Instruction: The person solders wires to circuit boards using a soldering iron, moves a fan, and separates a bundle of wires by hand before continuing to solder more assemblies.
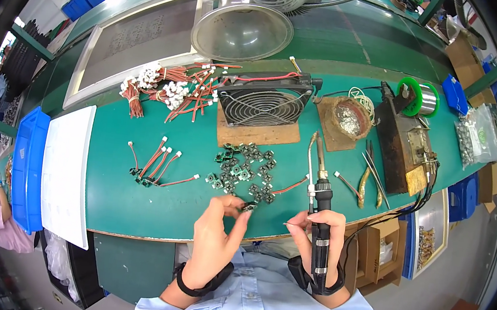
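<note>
"Where is the board you're holding?"

"The small dark board (248, 206) is in my left grip (216, 230), clamped between thumb and fingertips above the near edge of the green worktop (133, 215), just on my side of the loose boards (239, 172)."

"And the other side?"

"My right grip (334, 236) is closed around the black handle of the soldering iron (323, 202). Its thumb and a fingertip also pinch a thin strand (290, 223), whose free end points left, toward the board."

"How do the two line up?"

"The iron's long axis runs away from me, leaning slightly left, so its hot end is at the far side, well apart from the board. The board lies left of my right grip, and nearer to me than that tip. As I judge it, bringing them together would hinge on swinging the tip left and back; the left grip alone has the board."

"What can't you make out?"

"My fingertips cover most of the board, so I can't tell which face is up or which way its long side runs. The strand is too fine to identify, and where it goes beyond my fingers is hidden. The iron covers part of my right palm."
</note>
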The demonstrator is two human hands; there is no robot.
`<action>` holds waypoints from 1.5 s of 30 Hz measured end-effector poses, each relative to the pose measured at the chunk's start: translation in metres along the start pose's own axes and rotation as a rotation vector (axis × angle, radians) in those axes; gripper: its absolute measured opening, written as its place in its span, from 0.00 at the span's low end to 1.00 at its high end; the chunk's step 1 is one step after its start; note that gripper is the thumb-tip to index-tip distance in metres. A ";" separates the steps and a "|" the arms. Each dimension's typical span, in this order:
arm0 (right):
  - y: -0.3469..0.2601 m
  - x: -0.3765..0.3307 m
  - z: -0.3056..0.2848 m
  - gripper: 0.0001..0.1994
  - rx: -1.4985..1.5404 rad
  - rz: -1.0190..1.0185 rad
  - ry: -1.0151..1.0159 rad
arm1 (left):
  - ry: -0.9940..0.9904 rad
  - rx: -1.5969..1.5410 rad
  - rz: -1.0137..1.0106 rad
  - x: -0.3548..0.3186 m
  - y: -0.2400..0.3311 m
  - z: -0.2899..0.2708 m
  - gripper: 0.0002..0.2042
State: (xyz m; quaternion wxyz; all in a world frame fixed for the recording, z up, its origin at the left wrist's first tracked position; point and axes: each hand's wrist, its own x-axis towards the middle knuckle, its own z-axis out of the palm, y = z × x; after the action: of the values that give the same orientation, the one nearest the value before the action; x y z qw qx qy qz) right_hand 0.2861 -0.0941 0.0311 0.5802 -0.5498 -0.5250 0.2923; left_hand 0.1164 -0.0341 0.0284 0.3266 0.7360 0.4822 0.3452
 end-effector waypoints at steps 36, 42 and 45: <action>-0.037 0.010 0.014 0.22 0.005 -0.119 -0.210 | -0.374 -1.318 -0.387 -0.022 0.005 -0.014 0.11; -0.035 0.009 0.015 0.22 -0.004 -0.144 -0.171 | -0.384 -1.334 -0.394 -0.020 0.009 -0.014 0.11; -0.035 0.010 0.015 0.22 -0.003 -0.174 -0.160 | -0.387 -1.329 -0.392 -0.020 0.008 -0.014 0.11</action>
State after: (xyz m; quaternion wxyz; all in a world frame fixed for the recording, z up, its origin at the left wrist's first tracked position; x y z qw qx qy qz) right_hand 0.2670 -0.0883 0.0650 0.5586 -0.4780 -0.6159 0.2830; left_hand 0.1029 -0.0537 0.0386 0.8411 0.3295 0.2271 0.3640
